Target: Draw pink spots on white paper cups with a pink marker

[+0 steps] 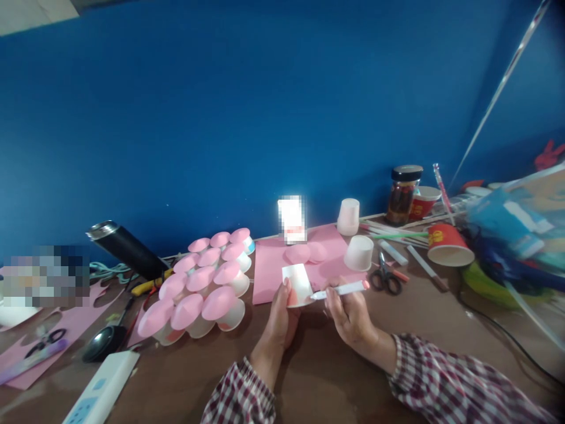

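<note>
Status, L side of bench (pixel 326 383): 12 cone-topped cups (pixel 200 278) stand grouped; these look complete. Current unit: white cup (pixel 301 280), held above bench near the pink sheet (pixel 266 274). L hand (pixel 282 321): fingers gripping cup, thumb on its wall. R hand (pixel 351 318): fingers pinching white marker (pixel 348 288), tip at cup's lower edge; contact can't be confirmed. Cup shows a reddish patch, ink or print n/k, and no cone; judged part-done vs. the group. Outstanding, est.: this cup, plus the inverted cup (pixel 349 217) and spare cup (pixel 359 254), both w/o cones. 2 pink pcs. (pixel 297 254) lie on sheet.
</note>
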`<state>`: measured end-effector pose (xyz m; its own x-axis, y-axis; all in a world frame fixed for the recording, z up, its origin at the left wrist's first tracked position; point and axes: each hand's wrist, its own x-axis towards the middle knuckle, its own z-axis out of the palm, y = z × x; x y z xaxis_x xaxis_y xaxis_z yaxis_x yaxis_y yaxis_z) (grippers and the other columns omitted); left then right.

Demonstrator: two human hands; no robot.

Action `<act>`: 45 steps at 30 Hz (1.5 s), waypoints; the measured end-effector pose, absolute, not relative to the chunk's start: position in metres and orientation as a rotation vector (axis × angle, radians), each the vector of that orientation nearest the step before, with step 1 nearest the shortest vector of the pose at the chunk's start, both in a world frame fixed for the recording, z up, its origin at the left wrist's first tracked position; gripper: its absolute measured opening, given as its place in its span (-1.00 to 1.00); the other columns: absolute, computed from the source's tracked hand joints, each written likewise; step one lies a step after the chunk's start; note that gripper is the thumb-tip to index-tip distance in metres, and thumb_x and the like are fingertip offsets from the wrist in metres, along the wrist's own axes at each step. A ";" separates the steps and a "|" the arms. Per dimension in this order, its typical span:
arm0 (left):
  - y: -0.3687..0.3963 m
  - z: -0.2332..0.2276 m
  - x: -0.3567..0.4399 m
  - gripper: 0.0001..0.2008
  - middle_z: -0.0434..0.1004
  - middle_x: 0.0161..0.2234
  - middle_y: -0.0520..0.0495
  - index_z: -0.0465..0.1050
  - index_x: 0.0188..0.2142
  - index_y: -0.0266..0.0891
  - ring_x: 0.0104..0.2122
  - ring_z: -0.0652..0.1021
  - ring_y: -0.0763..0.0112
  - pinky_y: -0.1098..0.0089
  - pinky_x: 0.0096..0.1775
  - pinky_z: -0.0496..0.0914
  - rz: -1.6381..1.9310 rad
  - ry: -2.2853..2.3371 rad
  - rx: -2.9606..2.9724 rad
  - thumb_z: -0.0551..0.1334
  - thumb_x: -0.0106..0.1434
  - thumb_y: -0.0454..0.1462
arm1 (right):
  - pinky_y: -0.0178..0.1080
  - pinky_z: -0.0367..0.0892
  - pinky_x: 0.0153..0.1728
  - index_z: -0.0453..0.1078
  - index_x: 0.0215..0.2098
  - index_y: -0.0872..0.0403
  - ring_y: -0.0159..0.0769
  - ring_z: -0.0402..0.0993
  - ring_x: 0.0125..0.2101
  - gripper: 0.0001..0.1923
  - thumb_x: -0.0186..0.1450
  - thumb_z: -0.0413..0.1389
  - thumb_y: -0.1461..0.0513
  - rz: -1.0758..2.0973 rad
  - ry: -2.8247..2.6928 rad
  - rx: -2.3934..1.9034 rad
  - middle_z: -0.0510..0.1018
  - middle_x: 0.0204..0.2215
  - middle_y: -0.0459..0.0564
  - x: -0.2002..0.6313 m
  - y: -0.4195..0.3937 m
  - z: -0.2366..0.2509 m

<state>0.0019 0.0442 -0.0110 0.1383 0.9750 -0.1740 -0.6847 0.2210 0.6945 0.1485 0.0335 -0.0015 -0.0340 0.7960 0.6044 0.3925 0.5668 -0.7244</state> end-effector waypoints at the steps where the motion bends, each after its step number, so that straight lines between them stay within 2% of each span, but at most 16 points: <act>1: 0.044 -0.011 0.002 -0.63 0.57 -0.29 -0.12 0.51 -0.22 -0.29 -0.25 0.55 0.25 0.23 -0.04 0.33 1.272 0.682 0.522 0.27 0.20 -0.02 | -0.30 0.23 -0.49 0.24 -0.39 0.04 -0.36 0.30 -0.58 -0.79 0.41 -0.10 0.26 0.429 -1.644 -1.011 0.37 -0.58 -0.12 0.149 0.034 -0.001; 8: 0.044 -0.011 0.002 -0.63 0.58 -0.29 -0.14 0.52 -0.22 -0.31 -0.23 0.55 0.22 0.22 -0.03 0.34 1.278 0.693 0.519 0.28 0.19 -0.03 | -0.31 0.18 -0.50 0.19 -0.42 0.03 -0.38 0.25 -0.60 -0.77 0.41 -0.10 0.28 0.426 -1.641 -1.006 0.30 -0.60 -0.16 0.149 0.036 -0.001; 21: 0.043 -0.007 0.003 -0.58 0.60 -0.28 -0.14 0.50 -0.15 -0.34 -0.28 0.56 0.28 0.26 -0.06 0.35 1.260 0.642 0.435 0.29 0.18 -0.03 | -0.34 0.19 -0.51 0.21 -0.44 0.04 -0.40 0.28 -0.59 -0.78 0.39 -0.07 0.31 0.422 -1.628 -0.969 0.35 -0.58 -0.15 0.147 0.036 -0.002; 28: 0.043 -0.006 0.002 -0.57 0.60 -0.36 -0.15 0.53 -0.22 -0.40 -0.35 0.54 0.30 0.27 -0.13 0.37 1.235 0.639 0.487 0.28 0.19 -0.01 | -0.33 0.22 -0.47 0.23 -0.41 0.04 -0.38 0.32 -0.56 -0.80 0.39 -0.08 0.30 0.415 -1.612 -0.977 0.37 -0.56 -0.14 0.149 0.037 -0.004; 45: 0.042 -0.004 0.001 -0.57 0.61 -0.33 -0.18 0.53 -0.19 -0.40 -0.33 0.57 0.27 0.26 -0.12 0.40 1.245 0.640 0.452 0.24 0.22 -0.02 | -0.35 0.18 -0.56 0.16 -0.51 0.04 -0.43 0.21 -0.63 -0.73 0.37 -0.04 0.27 0.514 -1.587 -0.964 0.27 -0.63 -0.18 0.149 0.038 -0.001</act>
